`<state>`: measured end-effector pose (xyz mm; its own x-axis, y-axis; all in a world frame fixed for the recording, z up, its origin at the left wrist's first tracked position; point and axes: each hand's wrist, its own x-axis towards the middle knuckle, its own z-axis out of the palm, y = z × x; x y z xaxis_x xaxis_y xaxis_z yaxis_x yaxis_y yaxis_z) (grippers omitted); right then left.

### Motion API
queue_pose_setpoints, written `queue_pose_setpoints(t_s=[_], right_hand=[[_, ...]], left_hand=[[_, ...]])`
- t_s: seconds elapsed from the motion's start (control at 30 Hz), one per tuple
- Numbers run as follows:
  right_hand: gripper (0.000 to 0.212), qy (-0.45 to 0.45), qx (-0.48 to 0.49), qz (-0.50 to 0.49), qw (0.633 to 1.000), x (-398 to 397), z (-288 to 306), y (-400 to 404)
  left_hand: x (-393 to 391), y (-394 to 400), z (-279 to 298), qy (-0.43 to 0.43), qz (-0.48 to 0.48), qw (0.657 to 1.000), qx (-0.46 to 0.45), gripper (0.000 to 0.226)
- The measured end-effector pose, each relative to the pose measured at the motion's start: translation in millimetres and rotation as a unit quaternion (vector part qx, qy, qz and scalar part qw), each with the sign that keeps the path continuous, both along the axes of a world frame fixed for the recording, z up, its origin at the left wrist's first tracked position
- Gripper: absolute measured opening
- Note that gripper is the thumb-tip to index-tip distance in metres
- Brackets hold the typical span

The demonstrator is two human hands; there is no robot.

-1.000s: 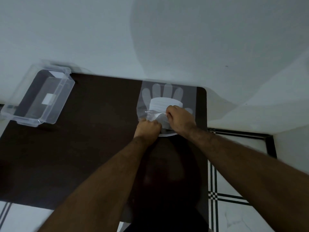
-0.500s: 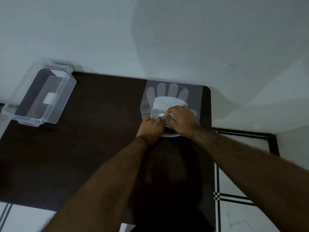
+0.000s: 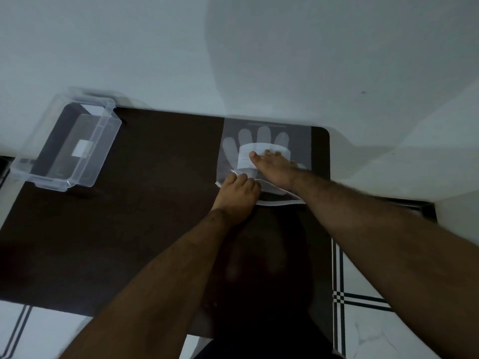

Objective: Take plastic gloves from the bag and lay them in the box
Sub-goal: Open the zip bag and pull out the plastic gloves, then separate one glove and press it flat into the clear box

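The bag (image 3: 267, 154) of plastic gloves (image 3: 259, 143) lay flat at the far right of the dark desk (image 3: 129, 216), its long side pointing away from the person. The right hand (image 3: 274, 168) had slid in through the open near end, fingers spread flat on the gloves, not yet gripping them. The left hand (image 3: 237, 189) pinched the bag's mouth. The clear box (image 3: 66, 141) sat well apart to the far left, nearer the left hand. The thin see-through bag made the glove stack hard to make out.

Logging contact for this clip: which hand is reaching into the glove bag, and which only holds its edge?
The right hand reaches flat into the bag; the left hand only pinches the bag's open edge.
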<state>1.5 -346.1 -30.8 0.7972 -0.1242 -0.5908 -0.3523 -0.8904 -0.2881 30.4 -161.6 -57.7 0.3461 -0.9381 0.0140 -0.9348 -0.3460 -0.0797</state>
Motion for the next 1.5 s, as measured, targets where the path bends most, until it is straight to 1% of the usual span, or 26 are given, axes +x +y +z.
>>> queue_pose_setpoints(t_s=[0.03,0.07,0.1,0.13,0.17,0.23,0.27,0.3,0.37,0.4,0.43,0.57,0.7,0.83,0.93,1.07,1.13,1.27,1.37,1.5], right_hand=[[0.073,-0.003,0.008,-0.004,1.000,1,-2,0],[0.069,-0.007,0.030,-0.030,0.999,3,-4,0],[0.067,-0.013,0.060,-0.073,0.995,4,-4,0],[0.071,-0.014,0.086,-0.117,0.989,6,-3,1],[0.080,-0.013,0.091,-0.142,0.986,9,-6,-1],[0.105,-0.009,0.059,-0.126,0.990,14,-19,-5],[0.112,-0.003,0.041,-0.112,0.993,16,-26,-8],[0.110,0.005,0.029,-0.109,0.994,17,-29,-9],[0.088,0.015,0.021,-0.098,0.995,14,-24,-7],[0.080,0.016,0.018,-0.087,0.996,12,-22,-6],[0.077,0.013,0.010,-0.075,0.997,11,-21,-5],[0.077,0.000,0.000,-0.069,0.998,8,-20,-2],[0.077,-0.022,-0.018,-0.031,0.999,6,-23,-7],[0.069,-0.091,-0.062,-0.004,0.994,-6,-27,3],[0.060,-0.162,-0.110,0.016,0.981,-28,-20,30],[0.051,-0.283,-0.105,0.044,0.952,-85,-8,74],[0.043,-0.317,-0.088,0.041,0.943,-120,-1,98],[0.029,-0.308,-0.048,0.085,0.946,-190,-7,139],[0.032,-0.271,-0.044,0.128,0.953,-226,-26,157],[0.034,-0.235,-0.060,0.155,0.958,-238,-39,167]], left_hand=[[-3,1,1,0.005,-0.001,1.000,-0.008,0.028],[-7,2,1,0.008,-0.003,1.000,-0.015,0.027],[-11,4,1,0.009,-0.005,1.000,-0.022,0.026],[-16,7,0,0.010,-0.008,0.999,-0.030,0.024],[-22,9,-1,0.011,-0.010,0.999,-0.039,0.021],[-33,16,-3,0.017,-0.011,0.998,-0.064,0.016],[-39,20,-3,0.018,-0.012,0.997,-0.075,0.015],[-46,23,-2,0.019,-0.014,0.996,-0.083,0.014],[-60,31,0,0.024,-0.017,0.995,-0.094,0.011],[-68,35,1,0.028,-0.016,0.995,-0.096,0.011],[-76,40,1,0.031,-0.013,0.995,-0.098,0.012],[-109,66,-1,0.040,-0.007,0.995,-0.094,0.017],[-139,95,-3,0.055,-0.004,0.994,-0.098,0.020],[-167,121,-10,0.055,0.012,0.992,-0.111,0.013],[-182,142,-10,0.067,0.019,0.991,-0.111,0.014],[-193,166,-9,0.068,0.019,0.991,-0.111,0.017],[-195,176,-10,0.068,0.018,0.992,-0.102,0.016],[-193,190,-15,0.085,0.006,0.992,-0.090,0.014],[-188,197,-15,0.096,-0.015,0.992,-0.077,0.013],[-179,206,-16,0.086,-0.035,0.995,-0.046,0.016]])
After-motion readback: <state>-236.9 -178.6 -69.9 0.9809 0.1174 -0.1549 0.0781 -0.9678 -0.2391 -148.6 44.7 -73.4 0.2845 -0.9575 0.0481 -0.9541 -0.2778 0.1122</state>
